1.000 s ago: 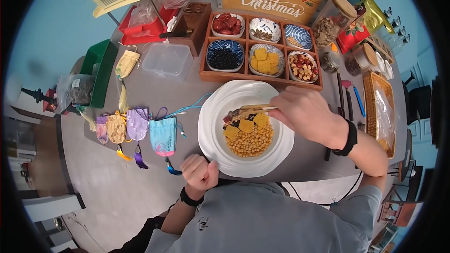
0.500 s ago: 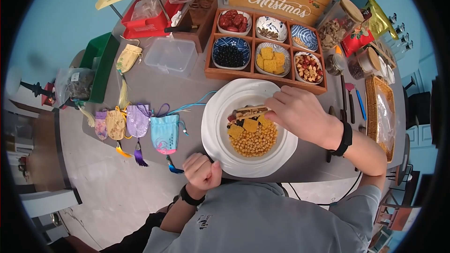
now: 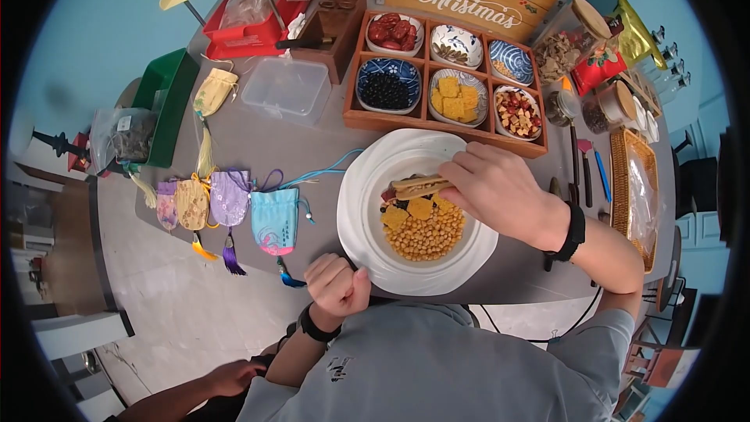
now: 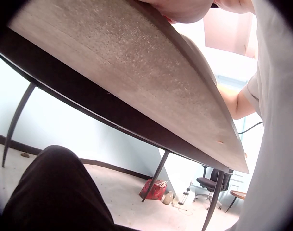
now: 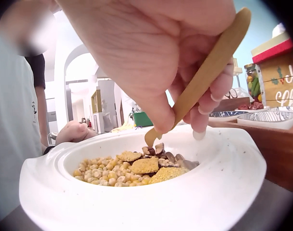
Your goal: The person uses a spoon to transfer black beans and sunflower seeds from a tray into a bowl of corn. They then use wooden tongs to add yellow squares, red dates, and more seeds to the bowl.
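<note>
Head view: six dishes (image 3: 453, 36), five pouches (image 3: 274, 217); right hand (image 3: 508, 195) pinched wooden tongs (image 3: 418, 184), partly finger-hidden, over one white bowl (image 3: 358, 227); left hand (image 3: 338, 285) curled, empty.

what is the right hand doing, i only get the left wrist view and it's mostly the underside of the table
Observer: The right hand holds a wooden tool over a white bowl.
Operator: ok what's in the bowl right under it
Observer: Round yellow beans lie in it, with flat yellow pieces and some darker bits next to them.
Operator: and the left hand, my view cuts most of it off
Observer: The left hand is curled in beside the bowl, at the near edge of the table, and I see nothing in it.
</note>
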`<state>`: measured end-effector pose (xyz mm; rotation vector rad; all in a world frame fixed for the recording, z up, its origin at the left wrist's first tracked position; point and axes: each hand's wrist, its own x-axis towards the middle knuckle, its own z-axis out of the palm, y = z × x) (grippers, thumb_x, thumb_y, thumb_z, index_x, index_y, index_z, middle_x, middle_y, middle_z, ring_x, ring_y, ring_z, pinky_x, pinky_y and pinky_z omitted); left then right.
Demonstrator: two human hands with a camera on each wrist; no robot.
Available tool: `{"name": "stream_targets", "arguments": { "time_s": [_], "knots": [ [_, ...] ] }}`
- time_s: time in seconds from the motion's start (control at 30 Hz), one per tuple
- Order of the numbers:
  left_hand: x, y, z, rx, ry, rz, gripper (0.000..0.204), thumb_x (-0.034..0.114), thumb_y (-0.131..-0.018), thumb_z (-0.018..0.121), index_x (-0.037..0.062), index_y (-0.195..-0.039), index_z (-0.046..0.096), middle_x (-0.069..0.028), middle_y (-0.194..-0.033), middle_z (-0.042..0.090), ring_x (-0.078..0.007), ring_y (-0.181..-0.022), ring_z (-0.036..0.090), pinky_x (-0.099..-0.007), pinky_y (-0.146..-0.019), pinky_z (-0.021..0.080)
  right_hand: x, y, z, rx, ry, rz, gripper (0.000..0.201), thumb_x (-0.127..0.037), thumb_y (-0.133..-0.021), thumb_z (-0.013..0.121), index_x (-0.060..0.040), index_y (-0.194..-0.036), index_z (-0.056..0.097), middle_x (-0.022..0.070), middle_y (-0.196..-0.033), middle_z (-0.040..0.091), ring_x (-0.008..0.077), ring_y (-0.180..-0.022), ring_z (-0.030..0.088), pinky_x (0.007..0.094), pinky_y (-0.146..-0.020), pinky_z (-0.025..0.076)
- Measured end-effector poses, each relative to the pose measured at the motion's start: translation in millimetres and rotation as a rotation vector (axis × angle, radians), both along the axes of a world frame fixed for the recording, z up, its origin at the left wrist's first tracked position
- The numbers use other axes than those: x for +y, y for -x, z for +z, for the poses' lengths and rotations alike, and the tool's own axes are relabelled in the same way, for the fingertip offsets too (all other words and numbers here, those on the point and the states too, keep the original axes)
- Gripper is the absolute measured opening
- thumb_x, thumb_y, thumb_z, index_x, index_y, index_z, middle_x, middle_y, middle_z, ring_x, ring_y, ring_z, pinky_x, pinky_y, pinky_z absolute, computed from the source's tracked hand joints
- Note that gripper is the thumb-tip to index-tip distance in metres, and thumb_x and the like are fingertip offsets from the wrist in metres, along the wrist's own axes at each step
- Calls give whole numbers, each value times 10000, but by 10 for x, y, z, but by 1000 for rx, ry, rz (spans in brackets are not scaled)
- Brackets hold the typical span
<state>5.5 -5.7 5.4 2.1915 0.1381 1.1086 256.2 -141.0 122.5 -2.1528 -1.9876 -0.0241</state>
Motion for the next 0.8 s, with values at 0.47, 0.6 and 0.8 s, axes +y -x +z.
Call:
{"name": "stream_targets", "arguments": {
  "time_s": [0.47,0.6,0.8],
  "knots": [
    [19,25,-37,18,-9,-13,419,-39,-788,620,72,-552,293,-54,-532,332,-230,-437,315,-339,-453,222,-639,-898,598,-200,-141,-470,156,-131,-871,732,-12,-964,690,170,-886,709,370,-834,689,461,-716,546],
    [12,31,-31,34,-3,-1,418,-35,-795,613,70,-555,287,-57,-531,330,-234,-439,314,-337,-457,222,-834,-1157,599,-146,-23,-566,180,-166,-880,740,-20,-978,700,180,-886,704,381,-845,680,463,-725,536],
    [-33,19,-8,56,36,43,431,-22,-853,589,54,-571,272,-64,-533,301,-233,-460,302,-348,-478,201,-848,-1202,418,-134,-45,-537,189,-185,-881,743,-19,-962,707,189,-871,709,384,-852,682,468,-735,541]
  ]
}}
